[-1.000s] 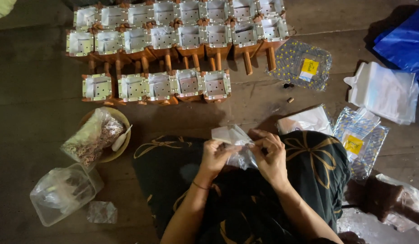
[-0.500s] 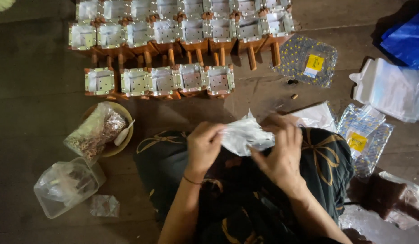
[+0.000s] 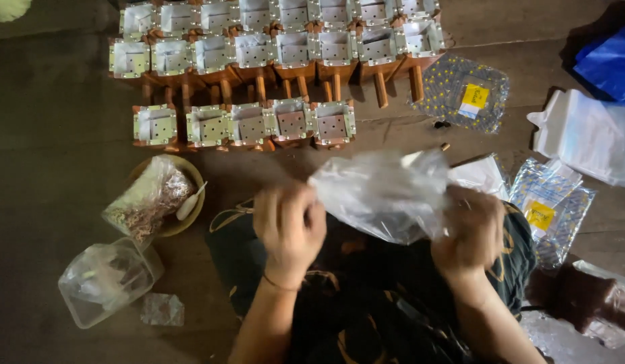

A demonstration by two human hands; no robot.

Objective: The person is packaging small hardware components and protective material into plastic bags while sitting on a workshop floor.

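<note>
Both hands up over lap, holding clear plastic bag [image 3: 383,192] betw. them. Left hand [image 3: 290,226]: fingers closed on bag's left edge. Right hand [image 3: 469,229]: fingers closed on its right side. Bag stretched, blurred; contents can't be told. Beyond bag: rows of small foil-lined square boxes [image 3: 272,67] on wooden floor [image 3: 49,135]. Left of bag: bowl [image 3: 181,178] w/ a filled bag, clear plastic tub [image 3: 106,280] nearer. Right of bag: patterned packets [image 3: 548,209].

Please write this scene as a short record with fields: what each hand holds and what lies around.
left hand: left hand grips one end of the clear plastic bag
right hand: right hand grips its other end
ahead: rows of small square trays
left side: bowl, clear plastic tub
right side: packets with yellow labels
surface: dark floor
</note>
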